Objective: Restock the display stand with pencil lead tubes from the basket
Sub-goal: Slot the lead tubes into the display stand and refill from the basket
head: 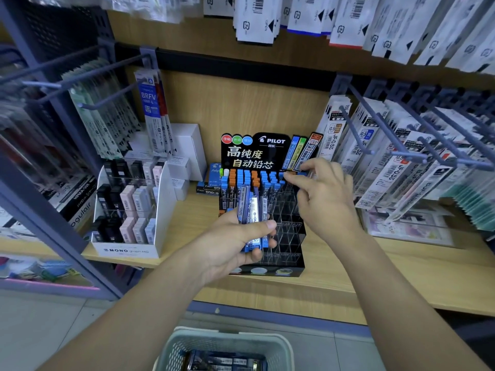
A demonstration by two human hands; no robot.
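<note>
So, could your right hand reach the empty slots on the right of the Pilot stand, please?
Probably yes: the right hand is already over the stand's right side, and the empty slots below it lie uncovered; the left hand and its tube bundle sit further left.

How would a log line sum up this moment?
step: restocking stand | left hand: grips tubes | right hand: pinches tube at stand's back right | basket: below, stock inside

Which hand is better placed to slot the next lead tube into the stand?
Right. The right hand hovers over the display stand, fingers at its back row, while the left hand is full, gripping the bundle of tubes.
</note>
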